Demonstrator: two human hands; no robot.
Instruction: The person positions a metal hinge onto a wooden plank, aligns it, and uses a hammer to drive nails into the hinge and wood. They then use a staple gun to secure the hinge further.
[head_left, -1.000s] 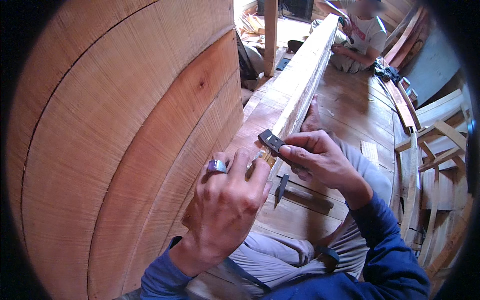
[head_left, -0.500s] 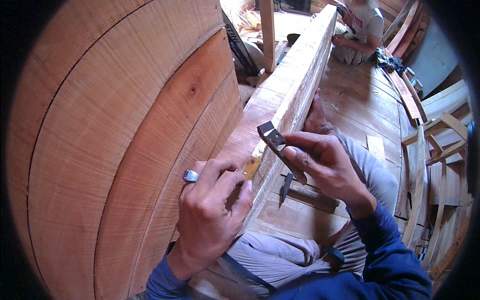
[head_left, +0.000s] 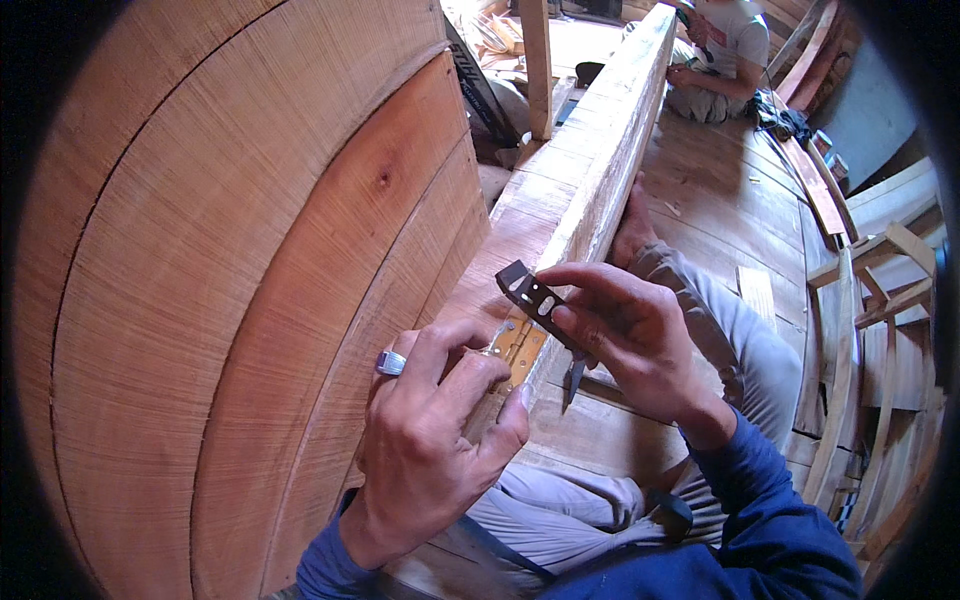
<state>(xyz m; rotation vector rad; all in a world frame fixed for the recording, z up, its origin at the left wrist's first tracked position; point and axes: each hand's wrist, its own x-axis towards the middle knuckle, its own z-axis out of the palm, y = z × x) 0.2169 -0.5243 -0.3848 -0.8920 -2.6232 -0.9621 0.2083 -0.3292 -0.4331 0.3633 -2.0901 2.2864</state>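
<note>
My left hand [head_left: 435, 420], wearing a ring [head_left: 390, 362], has its fingers bent and closed at a brass-coloured hinge [head_left: 522, 347]. The hinge lies against the edge of a long wooden beam [head_left: 590, 190], and my fingertips hide part of it. Just above it, my right hand [head_left: 635, 335] grips a dark metal tool [head_left: 532, 298] with a blocky end and holes along its body. Thumb and fingers close on the tool's side; its lower end is hidden. A dark pointed piece [head_left: 574, 383] shows below the right hand, beside the beam.
A curved planked wooden panel [head_left: 250, 250] rises on my left. An upright post [head_left: 536, 70] stands beyond it. Another person [head_left: 720, 60] sits at the far end on the plank floor [head_left: 720, 180]. Timber frames [head_left: 880, 290] line the right side.
My right hand has tilted the tool and brought its blocky end left and lower. My left hand has shifted slightly right. More of the hinge now shows.
</note>
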